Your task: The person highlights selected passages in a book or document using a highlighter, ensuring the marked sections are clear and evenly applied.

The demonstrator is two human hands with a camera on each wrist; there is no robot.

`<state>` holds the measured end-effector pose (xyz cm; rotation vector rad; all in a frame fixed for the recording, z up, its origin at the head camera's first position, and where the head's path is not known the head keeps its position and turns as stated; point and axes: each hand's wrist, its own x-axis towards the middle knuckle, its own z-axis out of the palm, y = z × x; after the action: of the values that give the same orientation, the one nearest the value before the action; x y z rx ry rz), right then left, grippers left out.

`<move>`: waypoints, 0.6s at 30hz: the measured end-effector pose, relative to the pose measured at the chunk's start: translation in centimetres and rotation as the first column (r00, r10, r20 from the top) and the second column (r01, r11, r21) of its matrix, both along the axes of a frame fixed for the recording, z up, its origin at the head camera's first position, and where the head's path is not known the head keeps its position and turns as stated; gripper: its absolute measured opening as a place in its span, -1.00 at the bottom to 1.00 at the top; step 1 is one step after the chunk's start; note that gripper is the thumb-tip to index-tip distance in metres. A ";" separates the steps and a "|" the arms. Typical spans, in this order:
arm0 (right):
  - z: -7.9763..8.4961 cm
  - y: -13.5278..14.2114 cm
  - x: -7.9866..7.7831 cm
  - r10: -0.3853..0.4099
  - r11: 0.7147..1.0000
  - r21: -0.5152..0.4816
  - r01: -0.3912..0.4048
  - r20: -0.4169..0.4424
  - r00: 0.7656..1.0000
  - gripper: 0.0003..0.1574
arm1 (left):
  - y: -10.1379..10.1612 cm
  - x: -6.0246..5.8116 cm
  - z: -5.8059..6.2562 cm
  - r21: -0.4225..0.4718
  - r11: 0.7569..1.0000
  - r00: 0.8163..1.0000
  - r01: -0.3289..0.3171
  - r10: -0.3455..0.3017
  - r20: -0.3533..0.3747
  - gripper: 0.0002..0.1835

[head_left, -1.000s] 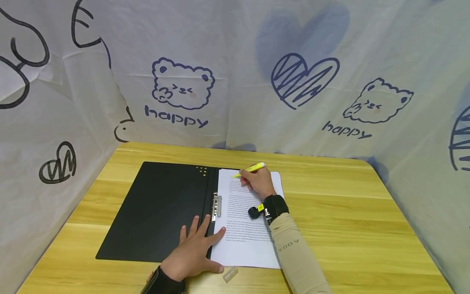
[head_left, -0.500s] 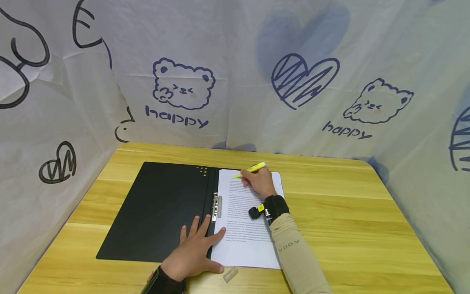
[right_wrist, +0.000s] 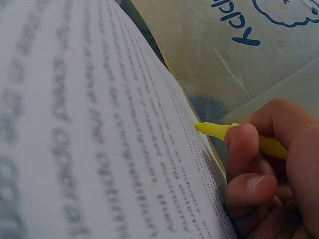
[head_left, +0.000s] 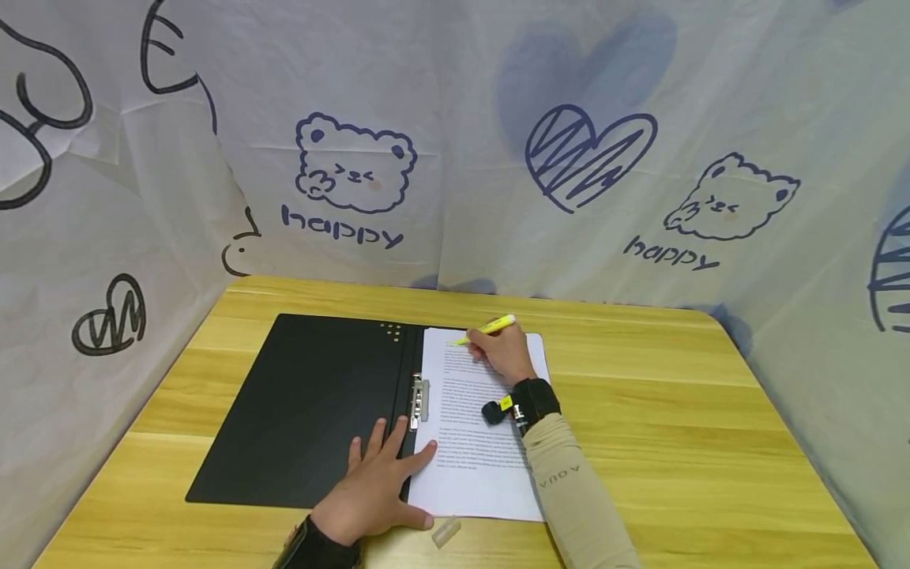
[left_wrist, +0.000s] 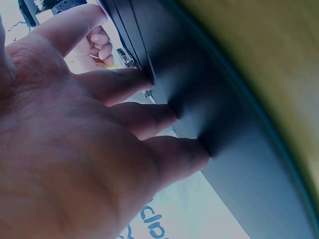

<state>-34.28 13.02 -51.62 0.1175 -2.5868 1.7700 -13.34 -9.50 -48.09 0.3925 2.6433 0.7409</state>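
My right hand (head_left: 502,352) pinches a yellow highlighter (head_left: 490,325), its tip right at the first printed lines of the white paper (head_left: 469,490). In the right wrist view the highlighter (right_wrist: 214,129) sits between thumb and fingers, its tip at the sheet's far lines. The paper lies on the right side of an opened black folder (head_left: 306,403), beside its metal clip (head_left: 419,401). My left hand (head_left: 377,486) rests with spread fingers across the folder's spine and the paper's lower left edge. In the left wrist view its fingertips (left_wrist: 199,149) press on the black cover.
A translucent pen cap (head_left: 446,532) lies on the wooden table (head_left: 661,419) just below the paper, near my left thumb. Behind the table hangs a white cloth (head_left: 469,213) with drawn bears and hearts. A black wrist camera (head_left: 493,412) juts over the paper.
The highlighter and right hand have shifted very slightly right along the top lines since a second ago. My left hand, the folder and the cap have stayed put.
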 end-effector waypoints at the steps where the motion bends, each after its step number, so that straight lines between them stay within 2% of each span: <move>1: 0.0 0.0 0.0 0.000 1.000 -0.004 0.000 0.004 1.000 -0.66 | 0.0 0.0 0.0 0.001 1.000 1.000 0.001 -0.001 0.000 0.03; 10: -0.2 0.3 -0.1 0.030 0.999 0.015 -0.030 -0.046 0.998 -0.66 | 0.0 0.1 0.1 0.011 1.000 1.000 -0.002 0.002 -0.001 0.04; 18: -0.3 0.3 -0.2 0.027 1.000 0.009 -0.026 -0.039 0.999 -0.67 | 0.0 0.2 0.3 0.011 1.000 1.000 0.000 0.000 0.004 0.03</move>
<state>-34.52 13.36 -51.89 0.1850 -2.5785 1.7464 -13.13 -9.52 -47.81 0.3934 2.6366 0.7561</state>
